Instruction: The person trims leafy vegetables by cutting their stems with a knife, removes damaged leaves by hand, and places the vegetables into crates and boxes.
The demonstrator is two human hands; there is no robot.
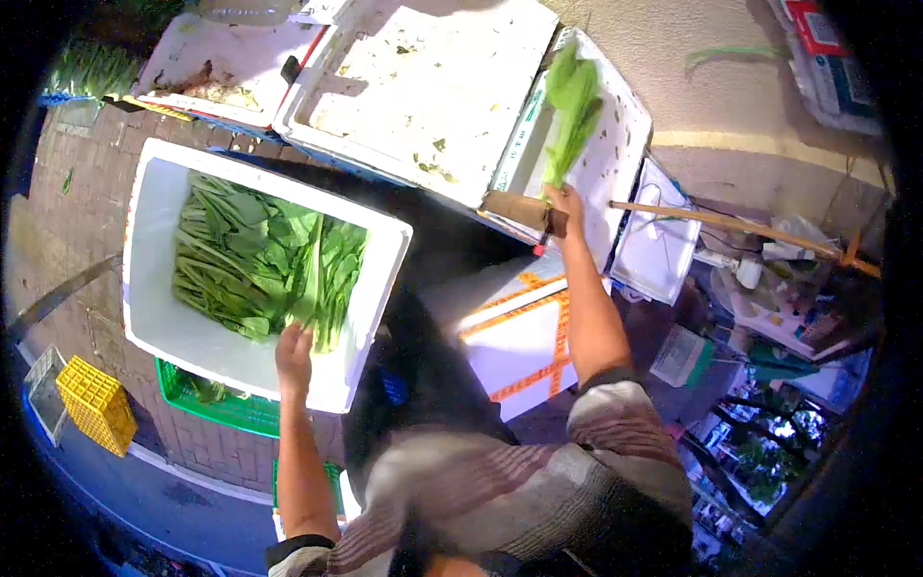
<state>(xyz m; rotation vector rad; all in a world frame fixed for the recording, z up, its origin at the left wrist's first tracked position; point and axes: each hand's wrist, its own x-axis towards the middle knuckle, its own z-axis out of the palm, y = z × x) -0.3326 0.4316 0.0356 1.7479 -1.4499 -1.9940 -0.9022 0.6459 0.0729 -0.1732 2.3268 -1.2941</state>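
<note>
Where right fingers (pixel 561 199), there greens (pixel 574 96).

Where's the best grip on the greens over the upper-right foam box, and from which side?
Probably the stem end, from the near side, where the right hand has them. The greens narrow there, while their broad leaves point away from the wearer over the foam box, so a grip there should spare the leaves.

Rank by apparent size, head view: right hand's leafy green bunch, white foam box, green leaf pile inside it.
1. White foam box
2. Green leaf pile inside
3. Leafy green bunch in right hand
</note>
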